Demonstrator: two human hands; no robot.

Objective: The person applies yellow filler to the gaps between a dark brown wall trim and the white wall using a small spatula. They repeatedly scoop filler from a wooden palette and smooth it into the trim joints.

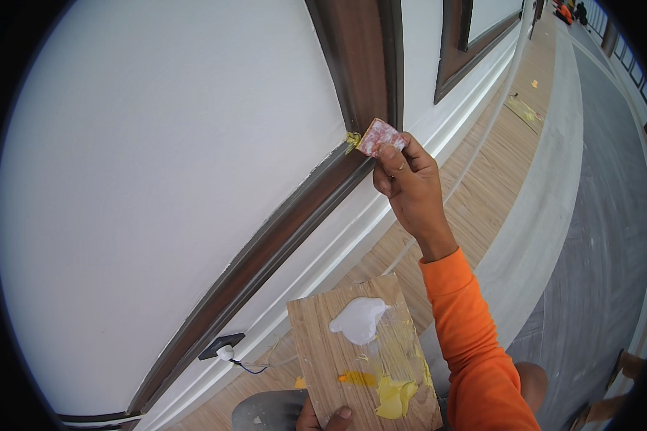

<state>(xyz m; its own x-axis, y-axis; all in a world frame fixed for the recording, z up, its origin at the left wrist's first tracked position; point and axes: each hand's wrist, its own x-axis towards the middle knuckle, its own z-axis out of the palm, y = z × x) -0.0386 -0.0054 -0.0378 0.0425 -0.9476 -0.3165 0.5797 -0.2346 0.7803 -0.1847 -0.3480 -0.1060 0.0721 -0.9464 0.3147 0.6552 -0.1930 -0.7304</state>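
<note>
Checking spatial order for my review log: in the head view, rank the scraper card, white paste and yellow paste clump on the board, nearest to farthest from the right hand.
1. Scraper card: in the right hand grip.
2. White paste: upper part of the wood-grain board.
3. Yellow paste clump: its lower right.

A: Lower left?
B: Black socket plate (210,350), white plug (225,353) at it, thin blue lead (250,370) trailing.
A: Floor?
B: Wood-look planks (474,201); pale grey strip (553,179) alongside; darker grey surface (607,187) beyond. Yellow scrap (534,83) on planks.
A: Far end?
B: Figure in orange (564,14), too small for detail; railing (629,63) nearby.
</note>
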